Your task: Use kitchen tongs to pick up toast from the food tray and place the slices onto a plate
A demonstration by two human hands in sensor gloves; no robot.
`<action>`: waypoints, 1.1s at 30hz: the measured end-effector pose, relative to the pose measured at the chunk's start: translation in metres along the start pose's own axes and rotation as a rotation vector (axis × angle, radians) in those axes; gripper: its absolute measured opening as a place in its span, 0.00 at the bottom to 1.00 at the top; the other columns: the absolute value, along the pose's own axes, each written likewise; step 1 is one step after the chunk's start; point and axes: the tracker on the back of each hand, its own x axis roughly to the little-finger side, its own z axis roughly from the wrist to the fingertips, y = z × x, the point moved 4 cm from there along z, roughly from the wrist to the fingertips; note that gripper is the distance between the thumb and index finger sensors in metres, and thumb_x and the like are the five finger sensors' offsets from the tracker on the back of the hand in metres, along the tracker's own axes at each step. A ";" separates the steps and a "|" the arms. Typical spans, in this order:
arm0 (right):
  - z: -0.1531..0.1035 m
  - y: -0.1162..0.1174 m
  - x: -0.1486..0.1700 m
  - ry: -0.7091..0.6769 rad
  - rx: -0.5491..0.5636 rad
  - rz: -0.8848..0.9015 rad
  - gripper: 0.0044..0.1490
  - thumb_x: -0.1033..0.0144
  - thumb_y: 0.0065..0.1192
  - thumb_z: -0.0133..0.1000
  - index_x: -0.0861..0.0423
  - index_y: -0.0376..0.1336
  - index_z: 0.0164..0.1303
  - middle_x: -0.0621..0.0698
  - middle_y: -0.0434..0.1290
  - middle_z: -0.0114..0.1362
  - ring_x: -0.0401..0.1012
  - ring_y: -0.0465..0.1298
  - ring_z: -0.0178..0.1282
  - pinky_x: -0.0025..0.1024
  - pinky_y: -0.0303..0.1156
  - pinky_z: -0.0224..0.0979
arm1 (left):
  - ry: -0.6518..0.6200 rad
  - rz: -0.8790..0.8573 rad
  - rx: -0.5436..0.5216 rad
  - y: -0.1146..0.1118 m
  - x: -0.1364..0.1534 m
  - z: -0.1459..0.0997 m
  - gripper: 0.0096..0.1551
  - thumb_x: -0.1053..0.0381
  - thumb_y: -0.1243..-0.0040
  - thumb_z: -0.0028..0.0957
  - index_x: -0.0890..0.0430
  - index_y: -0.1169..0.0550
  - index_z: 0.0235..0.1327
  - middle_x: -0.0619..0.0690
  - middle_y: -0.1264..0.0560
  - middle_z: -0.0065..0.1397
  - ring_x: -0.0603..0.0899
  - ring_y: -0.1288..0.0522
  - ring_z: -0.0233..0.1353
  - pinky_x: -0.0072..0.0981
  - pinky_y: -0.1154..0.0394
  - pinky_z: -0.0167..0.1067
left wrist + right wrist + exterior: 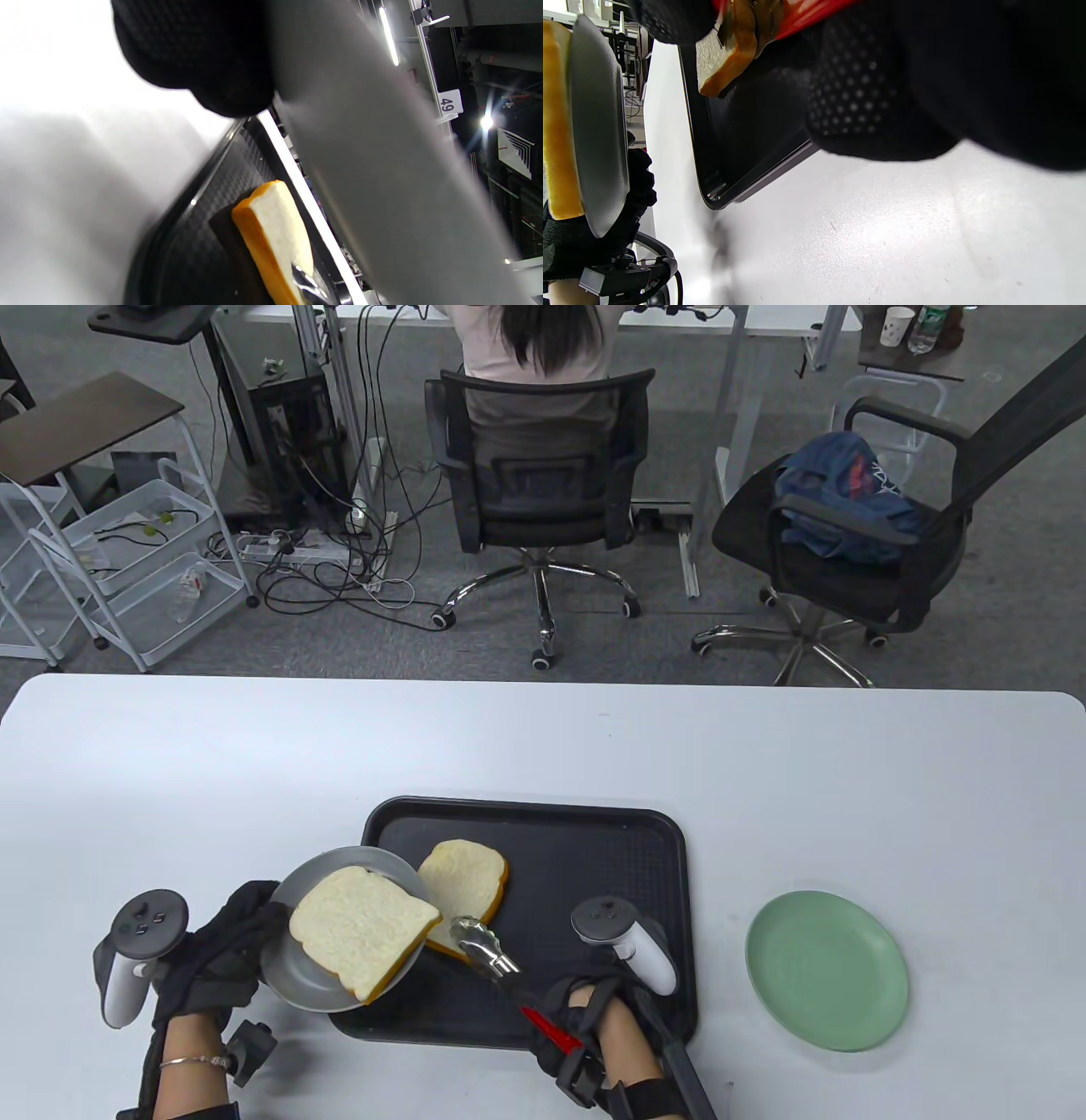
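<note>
Toast on grey plate, second slice in tongs

Left hand [216, 954] is at the left, its fingers curled round the rim of a grey plate [310, 980]. The plate is lifted and tilted, and it hangs partly over the left edge of the black tray [594, 848]. One slice [365, 929] lies on the plate and covers most of it; its lower corner goes past the plate rim. In the right wrist view the plate is seen from the side, with the yellow crust of this slice against it.

Just right of the plate, a second slice [467, 878] is on the tray, partly hidden under the plate. The metal tips of the tongs [484, 946] are pressed on its lower edge. The left wrist view shows the tips at both sides of this slice, near its crust.

The tongs have red handles, which go down to the right hand [585, 1022]. This hand is over the front edge of the tray, with fingers curled round the handles and squeezing them.

Further right, a green plate [827, 971] lies flat on the white surface [848, 780], well apart from the tray.
</note>
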 end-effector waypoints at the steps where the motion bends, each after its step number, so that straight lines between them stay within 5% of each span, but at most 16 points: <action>1: 0.000 0.000 0.000 0.000 0.001 -0.002 0.48 0.43 0.57 0.55 0.75 0.58 0.61 0.71 0.79 0.41 0.50 0.84 0.23 0.41 0.85 0.21 | 0.000 -0.001 0.001 0.000 0.000 0.000 0.28 0.54 0.53 0.77 0.63 0.38 0.86 0.54 0.19 0.60 0.52 0.13 0.45 0.32 0.14 0.43; 14: -0.024 -0.007 -0.011 -0.114 0.060 0.008 0.45 0.45 0.58 0.56 0.74 0.60 0.61 0.69 0.80 0.42 0.49 0.84 0.24 0.40 0.85 0.23 | -0.019 -0.037 -0.005 0.002 -0.001 -0.001 0.28 0.54 0.53 0.77 0.63 0.38 0.86 0.54 0.19 0.60 0.52 0.13 0.45 0.32 0.14 0.43; 33: -0.124 -0.043 -0.041 -0.252 0.257 0.030 0.45 0.45 0.58 0.56 0.74 0.60 0.61 0.70 0.80 0.42 0.49 0.84 0.23 0.40 0.85 0.22 | -0.031 -0.064 -0.008 0.006 0.002 -0.004 0.28 0.54 0.53 0.77 0.63 0.38 0.86 0.54 0.19 0.60 0.53 0.13 0.45 0.32 0.14 0.43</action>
